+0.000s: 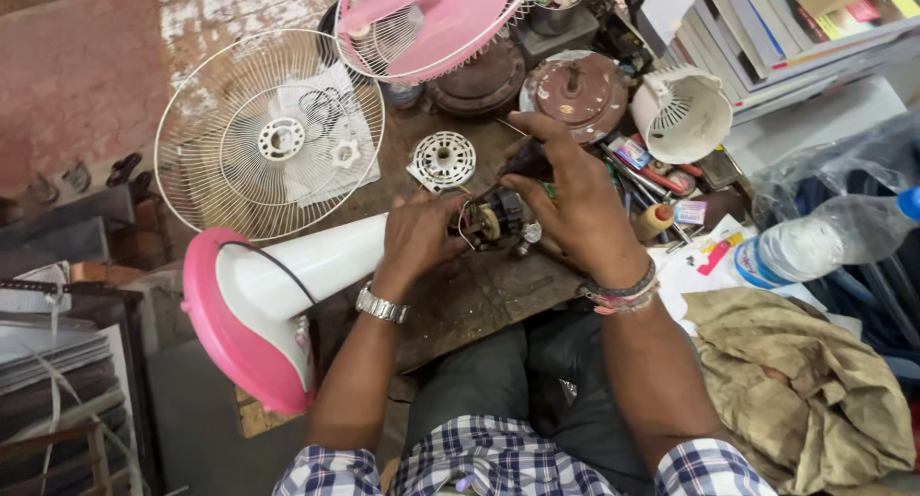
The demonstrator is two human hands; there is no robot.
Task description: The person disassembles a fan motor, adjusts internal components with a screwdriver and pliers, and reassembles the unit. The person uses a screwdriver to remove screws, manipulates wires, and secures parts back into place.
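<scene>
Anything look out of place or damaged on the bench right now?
Yes: the fan is in pieces. Its white-and-pink stand lies on its side, the wire guard lies loose, and the bare motor sits between left hand and right hand.

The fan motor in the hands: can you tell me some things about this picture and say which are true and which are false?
1. Both hands, left hand and right hand, are on the small fan motor. True.
2. The fan stand is blue. False: it is pink and white.
3. A white wire guard lies flat on the workbench. True.
4. The plastic bottle stands upright. False: it lies on its side.
</scene>
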